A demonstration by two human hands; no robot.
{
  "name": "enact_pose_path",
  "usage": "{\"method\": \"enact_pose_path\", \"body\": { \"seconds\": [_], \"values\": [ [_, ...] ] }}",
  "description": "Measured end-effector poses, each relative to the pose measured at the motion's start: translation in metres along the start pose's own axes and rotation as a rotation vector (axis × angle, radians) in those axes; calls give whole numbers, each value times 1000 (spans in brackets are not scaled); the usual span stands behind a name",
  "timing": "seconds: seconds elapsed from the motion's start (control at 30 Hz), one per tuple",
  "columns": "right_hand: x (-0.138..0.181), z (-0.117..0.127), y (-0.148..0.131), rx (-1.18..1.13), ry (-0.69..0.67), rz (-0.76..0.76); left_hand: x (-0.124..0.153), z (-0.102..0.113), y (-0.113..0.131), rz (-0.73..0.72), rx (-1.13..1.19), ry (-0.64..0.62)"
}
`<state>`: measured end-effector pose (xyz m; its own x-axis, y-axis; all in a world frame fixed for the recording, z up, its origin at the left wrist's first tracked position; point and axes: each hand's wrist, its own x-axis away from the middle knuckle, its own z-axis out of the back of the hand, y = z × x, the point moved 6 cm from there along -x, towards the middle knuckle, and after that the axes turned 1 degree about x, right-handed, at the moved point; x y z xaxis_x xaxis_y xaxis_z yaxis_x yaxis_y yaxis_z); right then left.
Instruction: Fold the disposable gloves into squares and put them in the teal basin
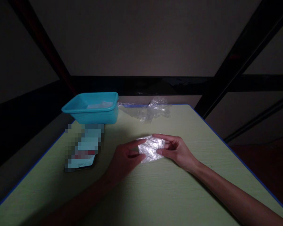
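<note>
A small, shiny folded piece of clear plastic film (151, 148) is held between my hands over the middle of the table. My left hand (125, 157) pinches its left side, thumb at the lower corner and index finger along the upper edge. On the right side, my right hand (176, 150) grips the film with its thumb in front and fingers behind. The film looks crinkled and roughly square. Whether anything lies inside its folds, I cannot tell.
A turquoise plastic basin (96, 116) with whitish contents stands at the back left. Crumpled clear plastic (153, 110) lies along the far edge. A phone-like flat object (86, 150), partly pixelated, rests at the left. The pale table (179, 194) has a blue edge.
</note>
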<state>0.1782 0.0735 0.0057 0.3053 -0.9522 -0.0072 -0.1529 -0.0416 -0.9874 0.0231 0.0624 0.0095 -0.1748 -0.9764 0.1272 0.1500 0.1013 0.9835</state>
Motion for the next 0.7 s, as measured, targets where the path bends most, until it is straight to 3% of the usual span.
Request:
{"method": "enact_pose_path", "body": {
  "seconds": [0.7],
  "values": [
    [2, 1, -3, 90, -9, 34, 2, 1, 0, 23, 24, -10]
  ]
}}
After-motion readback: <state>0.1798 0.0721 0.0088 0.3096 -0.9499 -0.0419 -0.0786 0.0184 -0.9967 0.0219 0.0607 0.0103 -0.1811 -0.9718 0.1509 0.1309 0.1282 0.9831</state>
